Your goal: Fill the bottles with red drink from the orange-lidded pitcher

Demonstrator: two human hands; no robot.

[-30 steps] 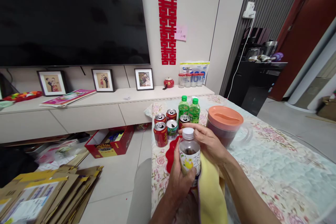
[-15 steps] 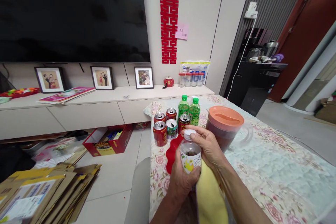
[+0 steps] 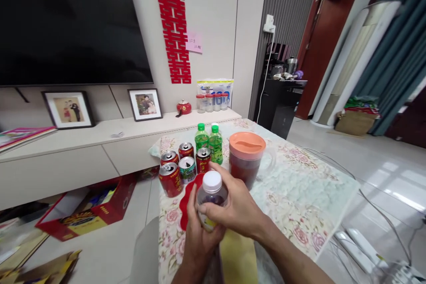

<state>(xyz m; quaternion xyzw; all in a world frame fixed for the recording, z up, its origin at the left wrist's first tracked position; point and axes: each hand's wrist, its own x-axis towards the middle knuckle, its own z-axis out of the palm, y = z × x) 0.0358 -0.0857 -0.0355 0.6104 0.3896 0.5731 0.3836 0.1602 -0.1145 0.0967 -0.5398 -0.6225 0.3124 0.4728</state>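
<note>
A clear plastic tea bottle (image 3: 212, 198) with a white cap (image 3: 212, 181) is held upright between both hands. My left hand (image 3: 199, 240) is wrapped round its lower left side. My right hand (image 3: 237, 206) grips the upper right of the body, thumb across the front below the cap. The label is mostly covered by fingers. Behind the bottle lies a red scalloped tray (image 3: 185, 208), partly hidden. A yellow cloth (image 3: 238, 255) lies under my right forearm. To the right stands a lidded pitcher (image 3: 245, 168) of dark liquid with an orange lid.
Several drink cans (image 3: 171, 180) and two green-capped bottles (image 3: 216, 148) stand beyond my hands on the flowered tablecloth (image 3: 286, 213). A TV cabinet (image 3: 143, 131) runs along the wall with photo frames and red-lidded jars (image 3: 217, 103). Cables and a power strip (image 3: 356, 248) lie on the floor at right.
The view has turned to the right. My right hand has moved from the white cap down onto the bottle's body. My left hand still holds the bottle.
</note>
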